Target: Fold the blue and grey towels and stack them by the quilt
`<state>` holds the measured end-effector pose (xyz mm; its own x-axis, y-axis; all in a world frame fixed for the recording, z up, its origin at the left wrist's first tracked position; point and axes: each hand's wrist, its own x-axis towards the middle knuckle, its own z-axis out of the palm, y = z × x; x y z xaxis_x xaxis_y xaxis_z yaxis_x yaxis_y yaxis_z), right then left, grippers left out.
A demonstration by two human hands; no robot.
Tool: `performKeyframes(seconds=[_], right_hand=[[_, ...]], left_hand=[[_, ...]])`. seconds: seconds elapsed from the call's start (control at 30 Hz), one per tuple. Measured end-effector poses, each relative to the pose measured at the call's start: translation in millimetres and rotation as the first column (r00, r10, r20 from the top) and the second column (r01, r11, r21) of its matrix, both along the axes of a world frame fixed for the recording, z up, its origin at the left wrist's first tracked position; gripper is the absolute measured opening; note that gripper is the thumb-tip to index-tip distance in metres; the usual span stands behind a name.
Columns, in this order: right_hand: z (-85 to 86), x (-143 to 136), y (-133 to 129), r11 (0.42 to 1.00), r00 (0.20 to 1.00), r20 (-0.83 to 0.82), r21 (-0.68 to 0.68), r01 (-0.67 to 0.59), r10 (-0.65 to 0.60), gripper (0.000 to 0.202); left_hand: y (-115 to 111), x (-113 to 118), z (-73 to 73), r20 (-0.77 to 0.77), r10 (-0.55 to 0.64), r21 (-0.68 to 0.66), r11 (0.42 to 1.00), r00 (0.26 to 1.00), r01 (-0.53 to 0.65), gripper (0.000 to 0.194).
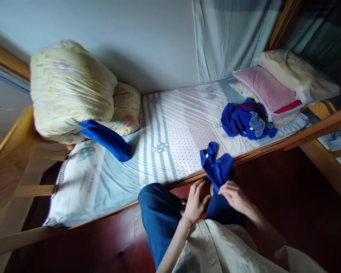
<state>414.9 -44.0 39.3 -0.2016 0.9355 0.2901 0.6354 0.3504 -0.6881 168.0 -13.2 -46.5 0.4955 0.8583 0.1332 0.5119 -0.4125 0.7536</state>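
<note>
A blue cloth [220, 168] with a small white label hangs over my right knee, its upper part reaching the edge of the bed. My right hand [235, 196] pinches its lower edge. Just to the left, my left hand [196, 203] is above my lap, fingers apart and holding nothing. On the bed at right lies a crumpled pile of blue cloths [235, 119], with a purple piece and a grey-blue piece [257, 125] among them. Another blue cloth [106, 140], folded long, lies at left against the bedding.
A big yellow patterned quilt bundle [71, 91] is heaped at the bed's left end. Pink and cream pillows [272, 87] are stacked at the right end. The mattress [184, 140] has a wooden bed rail [324, 125] along its near right side. A pale curtain [233, 38] hangs behind.
</note>
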Motion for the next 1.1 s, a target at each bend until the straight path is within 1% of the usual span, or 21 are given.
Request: performKeyframes(seconds=[0.03, 0.1, 0.13, 0.2, 0.23, 0.27, 0.33, 0.4, 0.47, 0.5, 0.57, 0.63, 0.7, 0.77, 0.8, 0.87, 0.9, 0.93, 0.97, 1.03, 1.1], right_hand=[[1.7, -15.5, -16.5, 1.0, 1.0, 0.0, -0.008, -0.026, 0.026, 0.01], [5.8, -40.0, -42.3, 0.997, 0.997, 0.001, -0.016, -0.078, 0.078, 0.018], [8.1, -48.3, -51.5, 0.995, 0.995, 0.0, -0.021, -0.099, 0.099, 0.02], [13.6, -57.2, -62.5, 0.991, 0.992, -0.013, -0.024, -0.13, 0.129, 0.013], [16.9, -58.1, -64.5, 0.99, 0.99, -0.024, -0.023, -0.138, 0.137, 0.008], [20.8, -57.1, -64.4, 0.99, 0.989, -0.037, -0.017, -0.143, 0.143, 0.007], [31.4, -51.7, -59.2, 0.989, 0.985, -0.085, 0.022, -0.146, 0.147, 0.02], [45.9, -44.8, -50.9, 0.988, 0.976, -0.167, 0.088, -0.124, 0.138, 0.03], [62.1, -39.7, -44.3, 0.987, 0.956, -0.267, 0.131, -0.091, 0.123, 0.032], [69.5, -38.3, -42.8, 0.989, 0.944, -0.31, 0.126, -0.079, 0.115, 0.031], [80.0, -38.2, -43.6, 0.993, 0.926, -0.362, 0.065, -0.093, 0.111, 0.032], [83.1, -40.8, -48.6, 0.991, 0.914, -0.389, -0.025, -0.134, 0.114, 0.034], [79.9, -44.9, -55.5, 0.977, 0.906, -0.412, -0.138, -0.164, 0.094, 0.036], [73.6, -49.7, -62.1, 0.944, 0.898, -0.44, -0.282, -0.17, 0.031, 0.038], [70.5, -52.3, -64.8, 0.912, 0.894, -0.448, -0.368, -0.18, -0.005, 0.039], [65.9, -58.0, -68.5, 0.817, 0.896, -0.443, -0.531, -0.226, -0.04, 0.047], [64.9, -61.0, -69.3, 0.762, 0.904, -0.427, -0.595, -0.255, -0.031, 0.054], [64.6, -64.1, -69.6, 0.712, 0.916, -0.402, -0.644, -0.28, -0.004, 0.059], [65.3, -66.9, -69.3, 0.673, 0.93, -0.366, -0.679, -0.292, 0.034, 0.059], [68.4, -71.4, -67.4, 0.624, 0.955, -0.272, -0.728, -0.285, 0.119, 0.047], [72.7, -72.7, -64.5, 0.59, 0.962, -0.187, -0.76, -0.271, 0.199, 0.036]], left_hand=[[-22.2, 1.9, 7.8, 0.049, -0.012, 0.0, 1.0, 0.999, 0.012, 0.058], [-55.6, 3.2, 19.5, 0.108, -0.071, -0.004, 0.997, 0.992, 0.072, 0.05], [-65.8, 1.8, 23.7, 0.12, -0.103, -0.006, 0.994, 0.987, 0.105, 0.042], [-73.3, -5.9, 29.7, 0.122, -0.147, -0.007, 0.989, 0.982, 0.149, 0.027], [-71.7, -12.0, 32.1, 0.117, -0.151, -0.011, 0.988, 0.982, 0.153, 0.022], [-67.7, -19.2, 34.2, 0.108, -0.145, -0.021, 0.989, 0.984, 0.148, 0.018], [-56.0, -35.2, 38.4, 0.083, -0.138, -0.059, 0.988, 0.987, 0.143, 0.012], [-45.5, -50.6, 42.3, 0.056, -0.156, -0.119, 0.98, 0.986, 0.162, 0.012], [-40.3, -62.8, 45.2, 0.038, -0.161, -0.17, 0.971, 0.986, 0.165, 0.014], [-40.0, -67.6, 46.2, 0.036, -0.149, -0.184, 0.971, 0.988, 0.153, 0.014], [-42.2, -74.9, 48.0, 0.039, -0.098, -0.177, 0.979, 0.994, 0.104, 0.013], [-45.0, -81.6, 50.9, 0.037, -0.046, -0.117, 0.992, 0.998, 0.05, 0.015], [-44.4, -90.4, 56.4, 0.025, 0.003, -0.015, 1.0, 1.0, -0.003, 0.014], [-39.0, -103.0, 65.1, 0.019, 0.087, 0.111, 0.99, 0.996, -0.089, 0.014], [-34.9, -110.6, 70.3, 0.023, 0.148, 0.18, 0.972, 0.989, -0.15, 0.015], [-25.3, -127.4, 81.2, 0.042, 0.289, 0.325, 0.901, 0.956, -0.287, 0.018], [-20.5, -136.0, 86.4, 0.05, 0.348, 0.396, 0.854, 0.936, -0.339, 0.022], [-15.9, -144.4, 91.1, 0.054, 0.389, 0.461, 0.807, 0.92, -0.369, 0.027], [-11.7, -152.5, 95.1, 0.053, 0.413, 0.518, 0.767, 0.909, -0.379, 0.032], [-4.4, -168.2, 100.5, 0.045, 0.442, 0.609, 0.699, 0.896, -0.375, 0.04], [1.1, -184.0, 102.8, 0.047, 0.504, 0.66, 0.632, 0.862, -0.406, 0.04]])
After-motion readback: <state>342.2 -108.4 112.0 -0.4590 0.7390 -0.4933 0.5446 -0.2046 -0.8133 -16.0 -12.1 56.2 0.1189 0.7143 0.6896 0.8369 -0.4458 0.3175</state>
